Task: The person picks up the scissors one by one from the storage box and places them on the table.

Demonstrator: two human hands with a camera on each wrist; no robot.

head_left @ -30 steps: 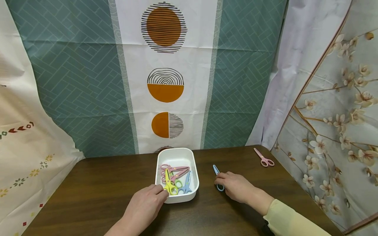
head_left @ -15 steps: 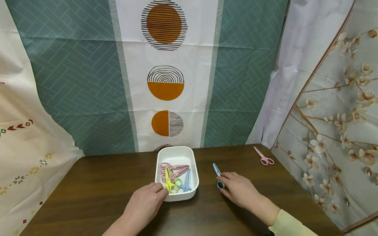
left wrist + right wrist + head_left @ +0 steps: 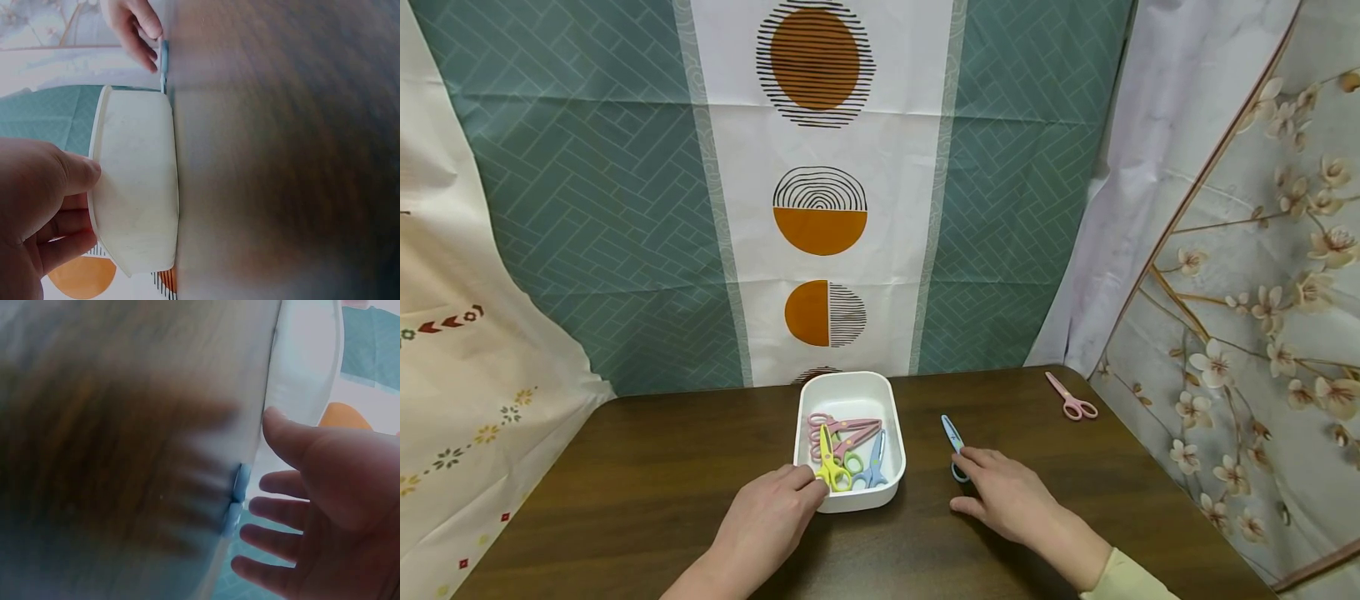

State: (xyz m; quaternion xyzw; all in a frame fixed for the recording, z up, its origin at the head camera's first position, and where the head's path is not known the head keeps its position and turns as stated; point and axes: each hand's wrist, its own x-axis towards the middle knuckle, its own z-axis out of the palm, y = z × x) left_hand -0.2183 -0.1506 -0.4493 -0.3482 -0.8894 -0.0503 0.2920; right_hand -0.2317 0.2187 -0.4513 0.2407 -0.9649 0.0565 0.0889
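The white plastic bin (image 3: 891, 433) stands on the table, holding several scissors. Among them are yellow scissors (image 3: 826, 454), blue scissors (image 3: 876, 461) and pink scissors (image 3: 857, 439). My left hand (image 3: 772, 510) pinches the bin's near left rim; in the left wrist view the thumb is on the outer wall and the fingers behind the rim. Another pair of blue scissors (image 3: 951, 432) lies on the table right of the bin, blades pointing away. Over its handles hovers my right hand (image 3: 1006, 493), thumb spread from the fingers, which partly cover it. The right wrist view shows this hand apart from the scissors.
Pink scissors (image 3: 1070, 398) lie near the table's far right corner. The dark wooden table (image 3: 647, 467) ends at a patterned curtain (image 3: 610, 250) behind, with a floral cloth (image 3: 1240, 350) hanging along the right side.
My right hand has let go of the blue scissors' handles, its thumb and fingers spreading apart. The scissors stay in about the same place, and my left hand stays on the bin.
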